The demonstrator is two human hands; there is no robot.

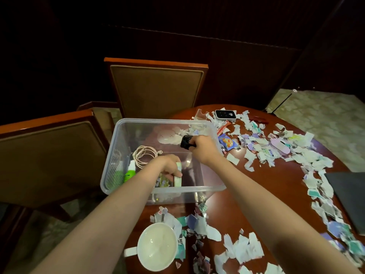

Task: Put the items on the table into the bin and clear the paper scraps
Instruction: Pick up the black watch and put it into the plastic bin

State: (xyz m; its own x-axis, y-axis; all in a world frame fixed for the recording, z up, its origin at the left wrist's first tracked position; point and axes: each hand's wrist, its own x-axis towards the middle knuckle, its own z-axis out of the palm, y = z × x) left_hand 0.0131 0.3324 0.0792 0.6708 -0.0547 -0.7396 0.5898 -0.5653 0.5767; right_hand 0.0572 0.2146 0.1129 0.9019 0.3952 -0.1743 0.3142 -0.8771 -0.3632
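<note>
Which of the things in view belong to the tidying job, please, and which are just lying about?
Belong: clear bin, paper scraps, black gadget in the right hand, small box in the left hand, white mug, white device, pink case, snack packet.
Lying about: near chair, far chair, carpet.
</note>
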